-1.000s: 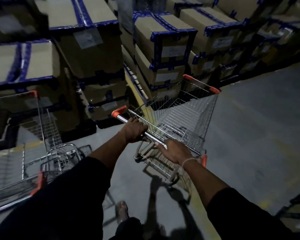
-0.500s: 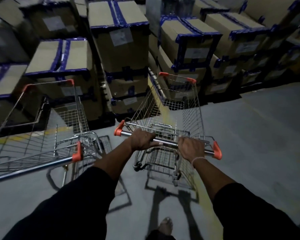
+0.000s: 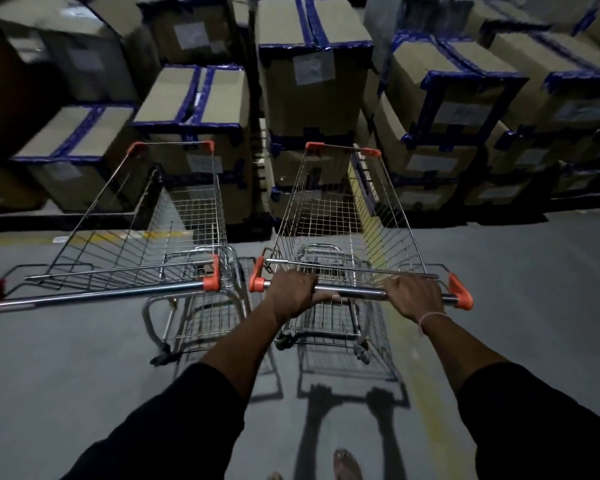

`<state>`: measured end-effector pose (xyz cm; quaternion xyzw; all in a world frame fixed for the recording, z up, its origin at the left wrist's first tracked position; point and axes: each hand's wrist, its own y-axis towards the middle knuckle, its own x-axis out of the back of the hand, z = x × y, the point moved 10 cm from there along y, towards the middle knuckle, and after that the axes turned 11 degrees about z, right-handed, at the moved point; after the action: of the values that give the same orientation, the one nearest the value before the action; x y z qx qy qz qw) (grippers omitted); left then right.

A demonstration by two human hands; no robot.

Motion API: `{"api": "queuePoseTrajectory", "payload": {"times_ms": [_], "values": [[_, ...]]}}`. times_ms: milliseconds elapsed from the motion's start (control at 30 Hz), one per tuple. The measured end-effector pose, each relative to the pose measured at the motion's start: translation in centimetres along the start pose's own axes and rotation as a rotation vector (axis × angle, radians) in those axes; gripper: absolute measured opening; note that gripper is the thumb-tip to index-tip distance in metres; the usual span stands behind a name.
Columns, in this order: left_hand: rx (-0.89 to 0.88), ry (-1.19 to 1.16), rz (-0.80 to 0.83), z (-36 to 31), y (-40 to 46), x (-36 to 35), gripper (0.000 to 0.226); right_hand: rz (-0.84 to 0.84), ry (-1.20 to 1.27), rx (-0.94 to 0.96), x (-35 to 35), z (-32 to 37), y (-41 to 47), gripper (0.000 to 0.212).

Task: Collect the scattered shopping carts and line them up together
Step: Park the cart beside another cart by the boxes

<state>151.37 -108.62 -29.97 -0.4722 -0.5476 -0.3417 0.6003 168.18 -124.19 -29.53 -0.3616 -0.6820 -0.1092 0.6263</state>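
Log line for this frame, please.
left hand: grips handle | right hand: grips handle | pushed cart: beside parked cart, both facing stacked boxes | not nested

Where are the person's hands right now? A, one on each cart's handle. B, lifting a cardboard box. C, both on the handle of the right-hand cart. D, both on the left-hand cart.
C: the left hand and right hand both grip the handle bar of the right-hand cart, while the left-hand cart stands beside it untouched.
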Motion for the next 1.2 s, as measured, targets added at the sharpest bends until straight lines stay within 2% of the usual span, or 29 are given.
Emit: {"api": "queuePoseTrajectory", "payload": {"times_ms": [100, 167, 300, 433, 600, 833, 900, 1000, 1100, 1200], "values": [[0.032, -0.025, -0.012, 0.7, 0.0, -0.2, 0.09, -0.022, 0.023, 0.014, 0.2, 0.2, 1.4, 0.052], [0.055, -0.04, -0.016, 1.3, 0.0, -0.1, 0.082, -0.001, 0.055, 0.016, 0.3, 0.3, 2.5, 0.05], [0.089, -0.058, -0.018, 2.5, 0.2, -0.1, 0.067, 0.003, 0.078, 0.065, 0.5, 1.0, 4.7, 0.059], [0.129, -0.094, -0.02, 4.1, 0.3, 0.0, 0.08, -0.022, 0.071, 0.111, 1.3, 2.2, 6.7, 0.053], [0.229, -0.074, -0.03, 5.3, 0.5, 0.1, 0.082, -0.012, 0.014, 0.171, 2.6, 3.9, 8.5, 0.047], [0.325, -0.131, -0.032, 6.1, 0.4, -1.2, 0.067, -0.011, -0.089, 0.183, 3.2, 4.8, 9.4, 0.038], [0.324, -0.169, -0.043, 5.9, -0.3, -1.4, 0.064, -0.015, -0.006, 0.13, 3.0, 4.3, 9.7, 0.048], [0.318, -0.191, 0.002, 5.5, -1.9, -1.7, 0.073, -0.065, 0.141, 0.089, 2.6, 4.0, 9.6, 0.069], [0.29, -0.231, -0.006, 5.1, -4.6, -2.1, 0.082, -0.16, 0.284, 0.145, 3.3, 5.2, 7.1, 0.06], [0.251, -0.272, 0.006, 4.7, -8.3, -3.1, 0.083, -0.257, 0.298, 0.265, 3.5, 8.7, 3.2, 0.064]]}}
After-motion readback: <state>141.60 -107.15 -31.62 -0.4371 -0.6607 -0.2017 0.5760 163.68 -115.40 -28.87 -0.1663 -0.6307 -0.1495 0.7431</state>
